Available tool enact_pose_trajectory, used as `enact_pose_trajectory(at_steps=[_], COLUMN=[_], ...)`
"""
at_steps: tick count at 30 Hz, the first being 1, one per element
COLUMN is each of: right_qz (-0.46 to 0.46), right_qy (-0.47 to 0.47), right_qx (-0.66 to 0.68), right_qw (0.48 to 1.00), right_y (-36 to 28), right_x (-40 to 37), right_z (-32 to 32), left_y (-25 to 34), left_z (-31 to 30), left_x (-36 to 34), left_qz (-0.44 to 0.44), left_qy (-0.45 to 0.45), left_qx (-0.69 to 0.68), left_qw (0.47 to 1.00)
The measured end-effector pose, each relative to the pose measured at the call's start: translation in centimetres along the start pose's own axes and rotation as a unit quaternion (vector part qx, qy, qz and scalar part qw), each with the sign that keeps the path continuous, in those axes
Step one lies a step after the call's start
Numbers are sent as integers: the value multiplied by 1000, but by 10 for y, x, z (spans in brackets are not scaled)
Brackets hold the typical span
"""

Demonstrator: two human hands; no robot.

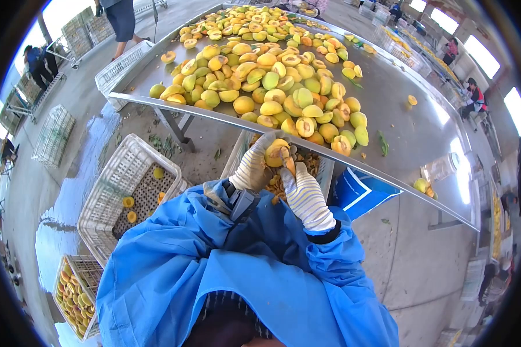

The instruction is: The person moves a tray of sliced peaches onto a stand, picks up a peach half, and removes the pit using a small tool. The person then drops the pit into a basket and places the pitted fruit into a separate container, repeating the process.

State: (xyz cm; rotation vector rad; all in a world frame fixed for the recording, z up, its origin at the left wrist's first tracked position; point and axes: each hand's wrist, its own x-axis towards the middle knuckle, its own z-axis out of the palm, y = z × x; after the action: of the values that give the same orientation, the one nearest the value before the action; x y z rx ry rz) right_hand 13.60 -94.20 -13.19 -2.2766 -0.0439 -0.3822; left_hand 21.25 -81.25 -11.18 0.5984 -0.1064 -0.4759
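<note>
Halved yellow fruit point(266, 69) lies in a large heap on a metal table point(388, 98), some halves showing a brown hollow. Just below its near edge, my left hand point(253, 165), in a striped glove, is closed round a peach half point(276, 152). My right hand point(308, 194), gloved too, grips a small tool with an orange-brown part point(287, 162) against the fruit's cut face; the tool's exact shape is partly hidden by the fingers. Under my hands, a crate holds brown and orange scraps point(276, 188).
A white crate point(134, 151) with a few fruit pieces stands at my left, and a fruit-filled crate point(75, 298) is below it. A blue bucket point(362, 191) stands under the table edge at right. Several people are farther off, one walking beside the table's far left.
</note>
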Motion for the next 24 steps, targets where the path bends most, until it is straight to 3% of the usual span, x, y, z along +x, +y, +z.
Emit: enact_pose_trajectory(at_steps=[4,7,11,14,17,24], right_qz=[34,38,98,35,25,34], right_qy=[-21,-18,-50,-11,10,53], right_qx=[-2,-28,219,212,61,64], right_qw=[999,999,969,977,998,996], right_y=[-4,2,-6,-4,3,-3], right_x=[-3,-7,-7,-5,-3,-6], right_z=[4,20,19,23,26,32], left_y=[-6,-16,-31,-35,-37,-36], left_z=[-7,-11,-16,-15,-9,1], left_x=[3,0,3,1,4,-3], left_qz=[-27,23,125,153,169,155], left_qy=[20,30,39,49,45,38], left_qx=[-8,32,49,67,74,27], left_qw=[999,999,990,985,982,987])
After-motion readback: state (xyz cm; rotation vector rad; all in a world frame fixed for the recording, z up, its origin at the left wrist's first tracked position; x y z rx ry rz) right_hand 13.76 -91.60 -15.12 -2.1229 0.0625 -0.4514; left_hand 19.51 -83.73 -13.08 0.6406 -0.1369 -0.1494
